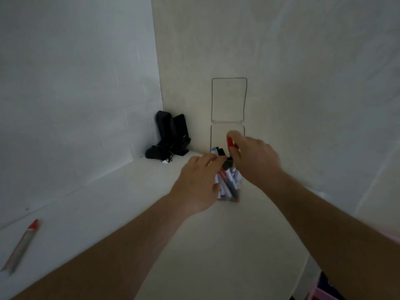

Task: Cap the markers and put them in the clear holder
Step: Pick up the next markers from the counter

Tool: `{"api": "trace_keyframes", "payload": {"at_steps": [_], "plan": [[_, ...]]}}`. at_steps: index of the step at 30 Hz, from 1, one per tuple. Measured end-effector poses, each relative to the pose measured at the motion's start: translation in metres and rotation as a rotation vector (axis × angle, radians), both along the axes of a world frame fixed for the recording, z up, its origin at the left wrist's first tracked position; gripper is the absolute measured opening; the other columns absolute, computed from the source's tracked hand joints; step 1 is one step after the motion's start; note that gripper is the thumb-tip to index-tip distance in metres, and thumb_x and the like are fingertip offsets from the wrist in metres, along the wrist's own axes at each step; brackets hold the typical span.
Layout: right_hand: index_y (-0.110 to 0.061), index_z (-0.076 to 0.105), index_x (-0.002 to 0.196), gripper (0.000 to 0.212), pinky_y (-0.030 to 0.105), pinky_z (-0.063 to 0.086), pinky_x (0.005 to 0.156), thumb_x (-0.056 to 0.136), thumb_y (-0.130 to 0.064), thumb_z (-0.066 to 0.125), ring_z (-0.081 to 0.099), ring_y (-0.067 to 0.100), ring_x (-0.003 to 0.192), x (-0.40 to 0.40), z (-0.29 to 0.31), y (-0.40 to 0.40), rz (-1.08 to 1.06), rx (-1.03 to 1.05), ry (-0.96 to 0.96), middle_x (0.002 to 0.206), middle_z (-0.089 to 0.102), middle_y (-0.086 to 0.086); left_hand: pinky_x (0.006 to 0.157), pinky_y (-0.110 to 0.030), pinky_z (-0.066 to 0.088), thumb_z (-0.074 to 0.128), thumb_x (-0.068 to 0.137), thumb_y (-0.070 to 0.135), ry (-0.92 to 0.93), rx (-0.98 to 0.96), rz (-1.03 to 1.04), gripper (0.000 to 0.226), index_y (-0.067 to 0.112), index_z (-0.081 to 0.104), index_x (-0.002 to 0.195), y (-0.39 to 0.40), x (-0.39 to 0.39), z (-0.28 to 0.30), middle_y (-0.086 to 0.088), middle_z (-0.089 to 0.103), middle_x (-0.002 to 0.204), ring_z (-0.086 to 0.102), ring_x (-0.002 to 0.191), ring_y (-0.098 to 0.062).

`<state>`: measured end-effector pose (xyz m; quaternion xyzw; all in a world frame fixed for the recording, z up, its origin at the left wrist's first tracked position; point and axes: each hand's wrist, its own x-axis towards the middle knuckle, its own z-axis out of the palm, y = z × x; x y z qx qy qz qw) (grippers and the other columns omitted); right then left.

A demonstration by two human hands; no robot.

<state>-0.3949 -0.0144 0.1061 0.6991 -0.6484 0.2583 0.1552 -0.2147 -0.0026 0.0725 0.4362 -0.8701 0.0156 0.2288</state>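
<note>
A clear holder (pixel 230 197) stands on the white desk near the back wall, packed with several capped markers (pixel 227 182). My right hand (pixel 255 156) pinches a red-capped marker (pixel 229 142) just above the holder's right side. My left hand (pixel 199 180) sits against the holder's left side, its fingers curled near the black caps at the top; whether they hold one is hidden. Another marker with a red cap (pixel 21 245) lies alone on the desk at the far left.
A pair of black speakers (pixel 173 135) with a cable stands in the back corner. A clear acrylic panel (pixel 229 100) leans against the wall behind the holder. The desk's rounded edge (pixel 303 267) curves at lower right, with a pink thing (pixel 320 293) below it.
</note>
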Motion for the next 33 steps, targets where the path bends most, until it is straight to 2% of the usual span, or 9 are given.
{"api": "trace_keyframes", "payload": {"at_steps": [4, 8, 10, 15, 20, 25, 28, 31, 33], "plan": [[-0.030, 0.064, 0.093, 0.022, 0.035, 0.057, 0.068, 0.100, -0.023, 0.043, 0.061, 0.015, 0.070, 0.002, -0.001, -0.001, -0.051, 0.128, 0.038, 0.088, 0.065, -0.003, 0.118, -0.032, 0.023, 0.058, 0.096, 0.024, 0.055, 0.009, -0.036, 0.069, 0.028, 0.025, 0.157, 0.003, 0.007, -0.003, 0.007, 0.028, 0.162, 0.028, 0.143, -0.018], [-0.025, 0.068, 0.123, 0.036, 0.039, 0.056, 0.087, 0.100, -0.020, 0.040, 0.067, 0.023, 0.100, 0.007, -0.006, 0.008, 0.001, -0.012, -0.101, 0.122, 0.068, -0.002, 0.116, -0.029, 0.032, 0.059, 0.095, 0.018, 0.212, -0.017, -0.066, 0.055, 0.033, 0.047, 0.146, 0.002, 0.040, -0.016, 0.014, 0.045, 0.152, 0.041, 0.137, -0.009], [-0.021, 0.068, 0.123, 0.040, 0.039, 0.057, 0.079, 0.096, -0.024, 0.039, 0.068, 0.025, 0.093, 0.022, -0.012, 0.016, 0.094, -0.167, -0.142, 0.123, 0.064, 0.001, 0.109, -0.029, 0.040, 0.064, 0.090, 0.014, 0.252, -0.068, -0.046, 0.042, 0.033, 0.064, 0.128, 0.003, 0.073, -0.024, 0.014, 0.062, 0.133, 0.054, 0.124, -0.010], [-0.026, 0.067, 0.118, 0.031, 0.028, 0.046, 0.080, 0.092, -0.012, 0.056, 0.057, 0.011, 0.090, 0.111, -0.045, 0.028, 0.392, -0.089, -0.261, 0.114, 0.059, -0.005, 0.094, -0.027, 0.042, 0.072, 0.083, 0.016, 0.166, -0.085, 0.321, 0.026, 0.036, 0.075, 0.099, 0.018, 0.202, -0.039, 0.010, 0.069, 0.107, 0.060, 0.101, -0.018], [-0.035, 0.062, 0.122, 0.034, 0.031, 0.052, 0.077, 0.093, -0.017, 0.059, 0.049, 0.002, 0.064, 0.211, -0.073, 0.031, 0.624, 0.155, -0.307, 0.110, 0.053, -0.010, 0.100, -0.045, 0.041, 0.063, 0.088, 0.045, 0.016, 0.171, 0.825, 0.034, 0.041, 0.062, 0.121, 0.045, 0.317, -0.042, -0.005, 0.058, 0.124, 0.048, 0.118, -0.033], [-0.042, 0.057, 0.124, 0.035, 0.027, 0.052, 0.079, 0.094, -0.023, 0.059, 0.053, 0.000, 0.066, 0.284, -0.093, 0.033, 0.698, 0.298, -0.321, 0.112, 0.050, -0.016, 0.094, -0.041, 0.046, 0.050, 0.096, 0.044, 0.076, 0.389, 0.881, 0.042, 0.034, 0.043, 0.136, 0.057, 0.351, -0.060, -0.012, 0.049, 0.128, 0.056, 0.116, -0.036], [-0.041, 0.060, 0.121, 0.032, 0.021, 0.046, 0.078, 0.094, -0.025, 0.061, 0.053, -0.001, 0.071, 0.312, -0.105, 0.036, 0.722, 0.343, -0.413, 0.105, 0.053, -0.016, 0.084, -0.035, 0.053, 0.046, 0.101, 0.038, 0.274, 0.294, 0.771, 0.044, 0.035, 0.039, 0.144, 0.060, 0.347, -0.060, -0.005, 0.064, 0.116, 0.065, 0.102, -0.027], [-0.037, 0.064, 0.121, 0.026, 0.025, 0.049, 0.080, 0.096, -0.031, 0.062, 0.056, 0.005, 0.074, 0.325, -0.112, 0.039, 0.683, 0.374, -0.514, 0.098, 0.061, -0.014, 0.061, -0.029, 0.059, 0.053, 0.100, 0.044, 0.758, 0.372, 0.671, 0.043, 0.043, 0.038, 0.141, 0.072, 0.337, -0.056, 0.010, 0.067, 0.101, 0.072, 0.075, -0.017], [-0.034, 0.067, 0.120, 0.025, 0.021, 0.049, 0.080, 0.096, -0.037, 0.062, 0.059, 0.002, 0.074, 0.326, -0.112, 0.039, 0.646, 0.385, -0.582, 0.097, 0.066, -0.015, 0.071, -0.035, 0.063, 0.063, 0.098, 0.033, 1.052, 0.436, 0.582, 0.058, 0.036, 0.036, 0.149, 0.075, 0.332, -0.055, 0.004, 0.074, 0.102, 0.075, 0.082, -0.020]]}}
